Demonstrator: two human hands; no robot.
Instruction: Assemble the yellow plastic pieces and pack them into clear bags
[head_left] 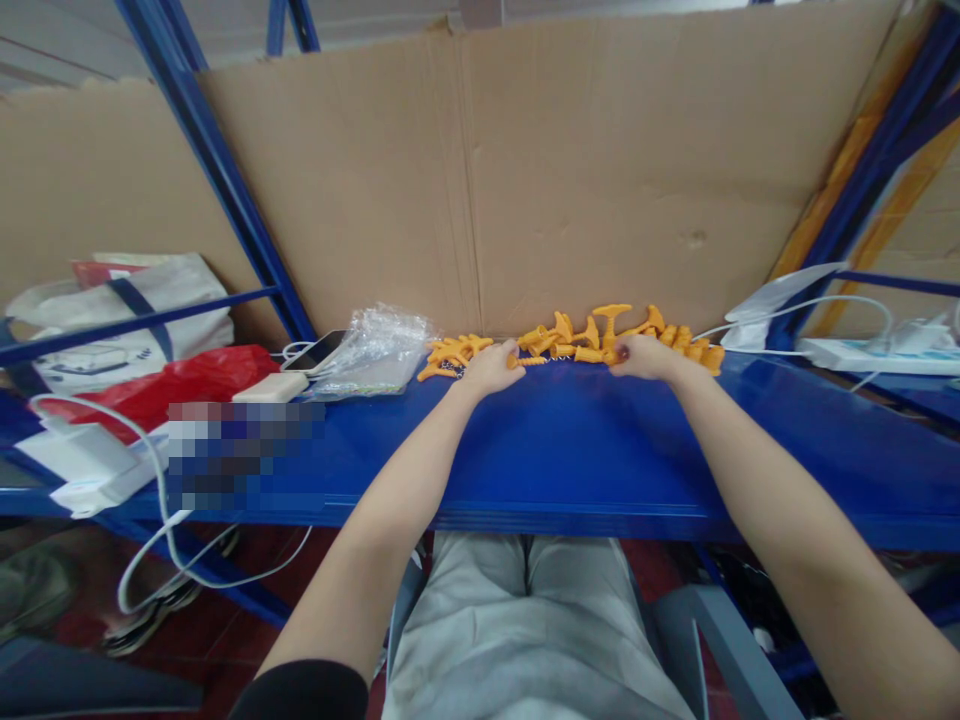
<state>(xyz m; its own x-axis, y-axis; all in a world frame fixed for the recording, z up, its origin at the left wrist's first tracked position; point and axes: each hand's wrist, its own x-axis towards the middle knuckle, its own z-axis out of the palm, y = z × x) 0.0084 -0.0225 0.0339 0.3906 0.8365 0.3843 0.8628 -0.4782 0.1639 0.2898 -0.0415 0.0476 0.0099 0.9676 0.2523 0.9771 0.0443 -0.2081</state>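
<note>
Orange plastic pieces lie in a row along the back of the blue shelf point(555, 440). My left hand point(491, 370) is closed around an orange piece with a twisted shaft point(534, 361), which points right from the fingers. To its left is a cluster of orange branching pieces point(454, 352) with small dark chain-like bits among them. My right hand point(643, 357) has its fingers curled in at the pile, beside a short orange cylinder point(589, 354); what they grip is hidden. Behind the hands, orange T-handled pieces point(613, 312) stick up. More orange tube-shaped pieces point(701, 352) lie right of my right hand.
Clear plastic bags point(382, 350) lie left of the orange pieces, near a phone point(322, 350). Farther left are a red bag point(202, 385), a white charger point(82, 450) and looping cables. A cardboard sheet point(600, 170) backs the shelf. A power strip point(885, 355) is at right.
</note>
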